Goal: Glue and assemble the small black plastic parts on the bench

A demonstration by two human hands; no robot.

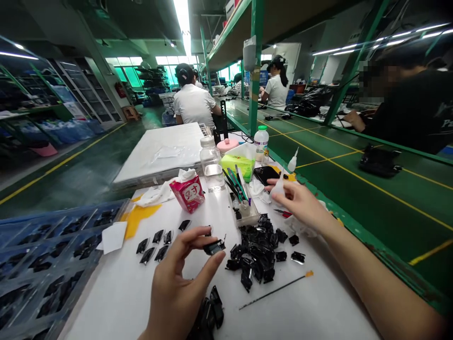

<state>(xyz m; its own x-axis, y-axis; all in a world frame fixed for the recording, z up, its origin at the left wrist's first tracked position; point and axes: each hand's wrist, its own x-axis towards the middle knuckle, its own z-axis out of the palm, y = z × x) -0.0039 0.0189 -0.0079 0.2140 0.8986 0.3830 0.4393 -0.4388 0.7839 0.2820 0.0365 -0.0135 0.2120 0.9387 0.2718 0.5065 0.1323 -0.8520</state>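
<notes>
Between the thumb and fingers of my left hand point(184, 278) is a small black plastic part point(214, 247), held above the white table. My right hand point(300, 203) is at the right, its thumb and fingers around a small translucent squeeze bottle point(278, 188) with a thin tip pointing up. A pile of black parts point(256, 250) lies between the hands. More dark pieces point(212, 307) lie close to my left hand, partly hidden by it. Several black parts with clear edges point(158, 236) are spread out left of that hand.
A divided tray of black parts point(42, 255) stands at the left. Behind the pile are a tool box point(247, 218), a clear jar point(212, 165), a red box point(188, 193) and a phone point(266, 175). A thin stick point(276, 290) lies in front. Other people sit further off.
</notes>
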